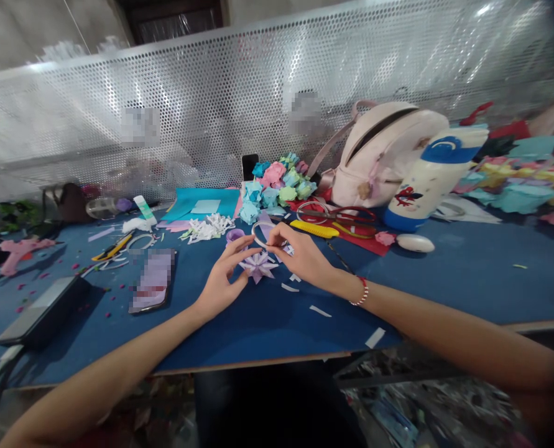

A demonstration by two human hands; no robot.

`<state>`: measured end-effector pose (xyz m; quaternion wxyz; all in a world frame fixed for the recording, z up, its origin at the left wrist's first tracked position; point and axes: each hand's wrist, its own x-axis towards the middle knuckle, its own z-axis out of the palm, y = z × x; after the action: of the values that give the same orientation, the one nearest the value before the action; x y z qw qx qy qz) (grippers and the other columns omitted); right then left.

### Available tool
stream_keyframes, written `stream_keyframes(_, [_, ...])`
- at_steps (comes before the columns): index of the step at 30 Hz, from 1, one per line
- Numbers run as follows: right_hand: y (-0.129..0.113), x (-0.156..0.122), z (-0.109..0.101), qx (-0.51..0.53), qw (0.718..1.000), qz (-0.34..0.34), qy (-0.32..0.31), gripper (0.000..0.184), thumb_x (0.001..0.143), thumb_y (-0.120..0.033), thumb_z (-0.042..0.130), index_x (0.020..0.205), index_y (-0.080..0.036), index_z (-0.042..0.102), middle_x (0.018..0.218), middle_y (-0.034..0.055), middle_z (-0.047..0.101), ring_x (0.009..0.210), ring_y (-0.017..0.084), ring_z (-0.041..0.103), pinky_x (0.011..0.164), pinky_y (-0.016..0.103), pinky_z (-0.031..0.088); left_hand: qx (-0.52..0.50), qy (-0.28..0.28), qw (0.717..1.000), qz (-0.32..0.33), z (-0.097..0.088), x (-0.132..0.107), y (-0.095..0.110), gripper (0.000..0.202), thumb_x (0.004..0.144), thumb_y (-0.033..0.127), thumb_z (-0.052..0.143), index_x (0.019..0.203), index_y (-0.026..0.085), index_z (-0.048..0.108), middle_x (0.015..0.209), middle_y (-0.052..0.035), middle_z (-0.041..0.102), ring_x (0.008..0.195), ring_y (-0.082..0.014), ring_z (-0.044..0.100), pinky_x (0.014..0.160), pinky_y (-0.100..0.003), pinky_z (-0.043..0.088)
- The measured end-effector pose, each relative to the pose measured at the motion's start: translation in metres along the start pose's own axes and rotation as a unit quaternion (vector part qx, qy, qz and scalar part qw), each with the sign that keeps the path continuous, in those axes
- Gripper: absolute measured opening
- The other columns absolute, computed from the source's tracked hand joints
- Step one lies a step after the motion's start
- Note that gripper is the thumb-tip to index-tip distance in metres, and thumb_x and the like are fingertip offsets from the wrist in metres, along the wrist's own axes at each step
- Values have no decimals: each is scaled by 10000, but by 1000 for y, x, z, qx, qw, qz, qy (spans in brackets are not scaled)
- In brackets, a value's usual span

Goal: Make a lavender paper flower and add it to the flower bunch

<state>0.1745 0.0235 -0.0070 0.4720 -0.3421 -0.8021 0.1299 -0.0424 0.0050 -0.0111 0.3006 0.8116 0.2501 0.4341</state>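
Observation:
My right hand (302, 255) pinches a thin white ring (255, 235), which looks like a nearly used-up tape roll, between thumb and fingers. Just below it a pale purple folded-paper star (259, 267) with pointed petals rests over the table. My left hand (223, 277) is open at the star's left side, its thumb and fingers apart; whether the fingertips touch the star I cannot tell. Behind the fingers sit a small purple roll (234, 235) and a purple paper strip (265, 221), partly hidden by the ring. Small white paper scraps (290, 287) lie near my right wrist.
Behind stand crumpled paper flowers (277, 183), a pink backpack (379, 149) and a bottle (430, 180). A yellow cutter (314, 229) and scissors (342, 214) lie to the right. Leftward are a phone (153, 280), a black box (43, 311) and a pink glue gun (22, 254).

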Motion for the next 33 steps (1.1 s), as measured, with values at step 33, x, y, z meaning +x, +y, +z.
stream_keyframes(33, [2, 0, 6, 71, 997, 21, -10, 98, 909, -236, 571, 905, -225, 474, 775, -3, 610, 723, 165, 646, 704, 304, 511, 71, -33, 997, 3, 1, -2, -1, 597, 878, 49, 503, 1428, 281, 494, 1576, -97, 361, 1469, -279, 322, 1190, -582, 259])
